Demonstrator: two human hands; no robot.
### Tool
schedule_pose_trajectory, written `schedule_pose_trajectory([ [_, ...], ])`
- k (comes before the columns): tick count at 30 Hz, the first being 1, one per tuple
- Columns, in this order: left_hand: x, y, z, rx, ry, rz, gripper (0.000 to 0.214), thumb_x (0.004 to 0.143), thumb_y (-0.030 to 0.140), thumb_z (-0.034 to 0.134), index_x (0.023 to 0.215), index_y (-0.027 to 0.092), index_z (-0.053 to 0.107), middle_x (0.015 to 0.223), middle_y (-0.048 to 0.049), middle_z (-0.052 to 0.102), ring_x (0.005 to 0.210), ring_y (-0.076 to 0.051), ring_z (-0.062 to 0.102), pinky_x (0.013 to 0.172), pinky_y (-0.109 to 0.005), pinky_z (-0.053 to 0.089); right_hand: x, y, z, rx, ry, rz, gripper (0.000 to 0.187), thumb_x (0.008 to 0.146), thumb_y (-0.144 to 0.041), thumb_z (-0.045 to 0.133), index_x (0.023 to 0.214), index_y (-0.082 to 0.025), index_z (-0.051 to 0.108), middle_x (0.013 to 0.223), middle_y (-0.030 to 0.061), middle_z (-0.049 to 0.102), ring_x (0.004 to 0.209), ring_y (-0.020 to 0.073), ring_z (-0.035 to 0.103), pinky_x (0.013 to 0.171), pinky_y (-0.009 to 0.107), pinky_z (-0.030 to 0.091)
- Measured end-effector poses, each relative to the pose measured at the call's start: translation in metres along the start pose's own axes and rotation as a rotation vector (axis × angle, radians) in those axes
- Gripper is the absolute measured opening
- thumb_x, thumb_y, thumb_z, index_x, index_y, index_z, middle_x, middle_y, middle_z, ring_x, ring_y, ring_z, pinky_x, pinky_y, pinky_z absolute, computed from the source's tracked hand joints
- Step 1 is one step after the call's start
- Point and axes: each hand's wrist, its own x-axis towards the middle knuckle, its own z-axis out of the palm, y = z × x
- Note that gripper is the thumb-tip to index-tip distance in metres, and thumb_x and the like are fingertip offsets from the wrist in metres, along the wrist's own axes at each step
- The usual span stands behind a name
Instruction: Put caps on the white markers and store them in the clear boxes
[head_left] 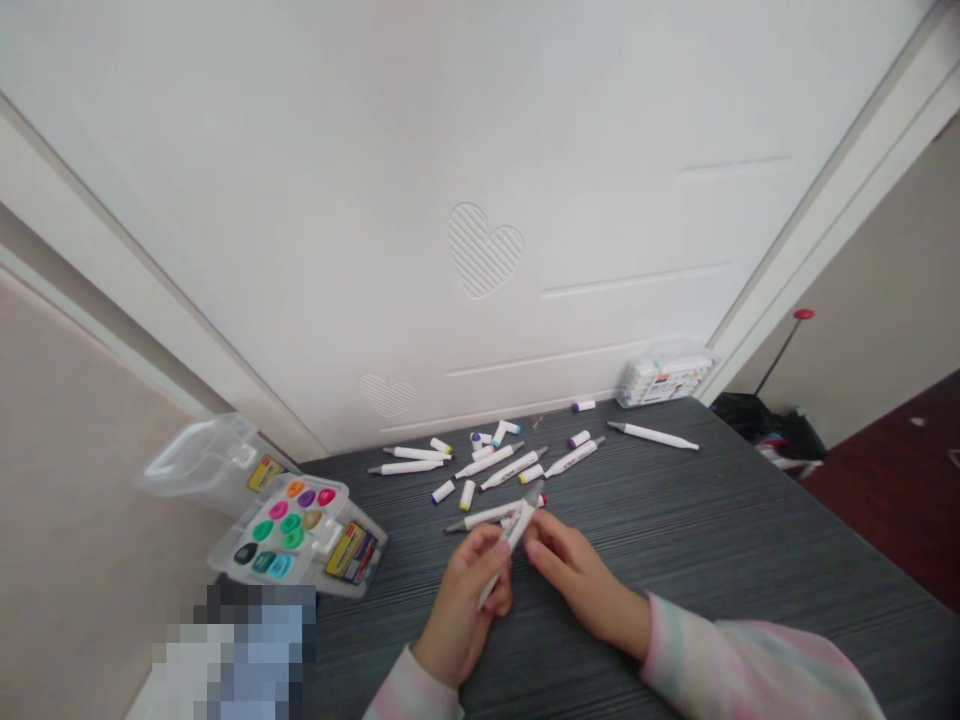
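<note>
Nearest to me, my left hand [469, 600] is curled round the lower barrel of a white marker [516, 535], thumb and fingers pressed together on it. My right hand [574, 572] comes in from 3 o'clock, and its fingertips pinch the same marker higher up. The marker is tilted, with its grey tip pointing toward 1 o'clock, and it is held just above the dark, wood-grained counter [712, 540]. Pale striped sleeves cover both my wrists.

Just beyond my fingers, at 12 o'clock, another marker [480, 518] lies flat on the counter. Past it, loose markers [510, 465] are scattered at mixed angles, with small caps [444, 491] lying among them. Some of the caps are yellow, some teal and some purple.

At 10 o'clock a clear case [225, 460] sits at the counter's left edge with its lid open. It is packed with upright markers whose round ends show orange, pink, purple, green and teal.

Farther off, at 1 o'clock, a lone marker [652, 435] lies well apart from the rest. Behind it a second case [664, 378] of markers rests against a white door [600, 150]. An embossed heart [484, 250] shows on the door at 12 o'clock.
</note>
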Motion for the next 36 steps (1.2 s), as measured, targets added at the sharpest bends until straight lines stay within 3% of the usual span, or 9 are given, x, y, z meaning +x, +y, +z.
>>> schedule_pose_trajectory([
  [6,0.0,-0.005,0.0,0.143,-0.03,-0.037,0.03,0.064,0.037,0.069,0.076,0.013,0.056,0.053,0.0056,0.045,0.04,-0.002,0.027,0.042,-0.021,0.018,-0.001,0.006,0.011,0.388,0.082,0.159,0.043,0.076,-0.059,0.048,0.071,-0.016,0.049,0.047,-0.0072,0.034,0.043,0.0067,0.028,0.043,0.021,0.023],
  [10,0.001,-0.002,0.0,0.01,0.045,-0.014,0.027,0.06,0.031,0.071,0.076,0.015,0.055,0.061,0.005,0.045,0.043,-0.002,0.031,0.043,-0.02,0.018,0.0,0.007,0.01,0.528,0.137,0.246,0.039,0.077,-0.054,0.05,0.069,-0.016,0.048,0.039,-0.009,0.033,0.037,0.0056,0.024,0.038,0.021,0.016],
  [15,0.001,0.002,0.004,-0.102,0.083,-0.004,0.023,0.063,0.022,0.069,0.078,0.016,0.053,0.068,0.0047,0.045,0.047,-0.002,0.033,0.045,-0.019,0.02,0.001,0.003,0.006,0.631,0.155,0.308,0.036,0.074,-0.051,0.056,0.068,-0.017,0.047,0.037,-0.0083,0.038,0.035,0.0053,0.028,0.037,0.02,0.017],
  [24,0.001,-0.006,0.006,-0.078,0.089,-0.05,0.031,0.072,0.044,0.061,0.075,0.015,0.051,0.061,0.0053,0.042,0.043,-0.002,0.031,0.043,-0.019,0.019,-0.002,0.003,0.006,0.707,0.098,0.363,0.032,0.074,-0.047,0.057,0.068,-0.016,0.05,0.036,-0.0071,0.043,0.032,0.0056,0.033,0.035,0.018,0.021],
  [30,0.001,-0.016,0.003,0.115,0.055,0.058,0.041,0.077,0.057,0.047,0.077,0.016,0.054,0.045,0.008,0.035,0.037,-0.005,0.024,0.039,-0.02,0.017,-0.003,-0.002,0.006,0.754,0.061,0.406,0.027,0.071,-0.043,0.056,0.068,-0.016,0.053,0.035,-0.0051,0.046,0.031,0.007,0.036,0.034,0.018,0.022],
  [36,-0.005,-0.014,0.0,0.286,0.155,0.168,0.051,0.08,0.063,0.032,0.075,0.017,0.055,0.042,0.0076,0.03,0.038,-0.008,0.026,0.041,-0.023,0.019,-0.007,-0.003,0.002,0.768,-0.004,0.409,0.026,0.07,-0.041,0.06,0.07,-0.015,0.056,0.039,-0.0033,0.051,0.035,0.0082,0.041,0.037,0.019,0.027],
])
